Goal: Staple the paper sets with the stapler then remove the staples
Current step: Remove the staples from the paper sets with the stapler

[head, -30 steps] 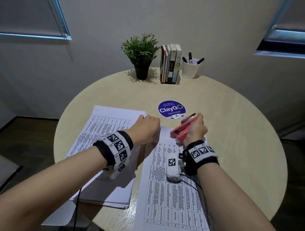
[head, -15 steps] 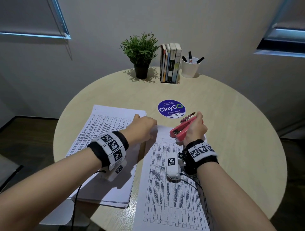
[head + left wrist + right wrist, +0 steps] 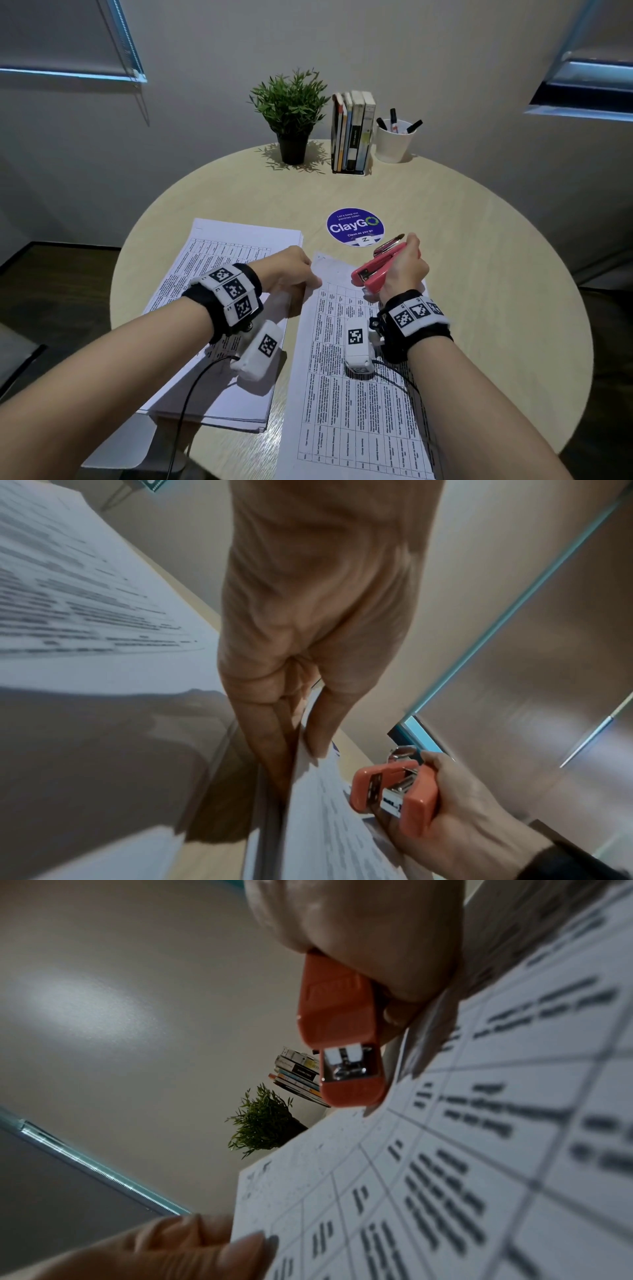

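markers (image 3: 394, 120) in white cup (image 3: 393, 145), books (image 3: 352, 132) in bookend, potted plant (image 3: 291, 106)

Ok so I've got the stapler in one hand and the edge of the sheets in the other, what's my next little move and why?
Probably bring the stapler in your right hand to the paper set's top-left corner. Your left hand already pinches that left edge near the corner, and the stapler's mouth hangs above the page, not yet around it.

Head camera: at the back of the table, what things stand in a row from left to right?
Potted plant → row of books → white cup with markers.
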Motion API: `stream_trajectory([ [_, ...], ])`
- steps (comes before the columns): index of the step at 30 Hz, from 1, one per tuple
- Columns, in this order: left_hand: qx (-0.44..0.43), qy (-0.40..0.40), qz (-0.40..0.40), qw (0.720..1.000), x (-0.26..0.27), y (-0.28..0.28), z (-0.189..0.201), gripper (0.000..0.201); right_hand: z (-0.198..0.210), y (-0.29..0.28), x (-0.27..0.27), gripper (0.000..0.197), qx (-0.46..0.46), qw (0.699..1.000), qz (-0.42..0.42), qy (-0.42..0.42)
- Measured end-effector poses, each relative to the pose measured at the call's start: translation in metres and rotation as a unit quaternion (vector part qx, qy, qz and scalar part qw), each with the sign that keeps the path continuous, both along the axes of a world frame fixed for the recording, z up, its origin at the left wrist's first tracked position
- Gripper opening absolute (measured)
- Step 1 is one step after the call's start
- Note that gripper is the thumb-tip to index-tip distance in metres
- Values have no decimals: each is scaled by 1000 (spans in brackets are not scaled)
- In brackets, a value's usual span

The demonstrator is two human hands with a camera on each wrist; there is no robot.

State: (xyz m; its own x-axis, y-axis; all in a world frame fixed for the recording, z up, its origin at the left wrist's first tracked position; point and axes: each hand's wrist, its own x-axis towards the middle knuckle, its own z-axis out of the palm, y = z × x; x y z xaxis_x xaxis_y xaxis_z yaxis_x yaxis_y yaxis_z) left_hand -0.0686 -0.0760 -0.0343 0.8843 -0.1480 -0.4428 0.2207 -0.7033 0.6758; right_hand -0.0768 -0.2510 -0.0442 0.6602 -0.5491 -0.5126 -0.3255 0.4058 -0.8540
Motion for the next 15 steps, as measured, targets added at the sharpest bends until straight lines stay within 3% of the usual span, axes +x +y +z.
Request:
stream_trajectory([
  [3, -50, 28, 0, 998, -8, 0, -2, 27, 1, 0, 1, 51, 3, 1000, -4, -5],
  [8, -34, -48, 8, 998, -12, -3, -7, 18, 19, 0, 7, 45, 64, 996, -23, -64],
  [11, -30, -87, 1, 996, -16, -4, -8, 14, 32, 3, 17, 35, 15, 985, -49, -165],
  [15, -35, -114, -2, 993, -18, -4, -10, 21, 30, 16, 22, 33, -52, 977, 29, -203],
])
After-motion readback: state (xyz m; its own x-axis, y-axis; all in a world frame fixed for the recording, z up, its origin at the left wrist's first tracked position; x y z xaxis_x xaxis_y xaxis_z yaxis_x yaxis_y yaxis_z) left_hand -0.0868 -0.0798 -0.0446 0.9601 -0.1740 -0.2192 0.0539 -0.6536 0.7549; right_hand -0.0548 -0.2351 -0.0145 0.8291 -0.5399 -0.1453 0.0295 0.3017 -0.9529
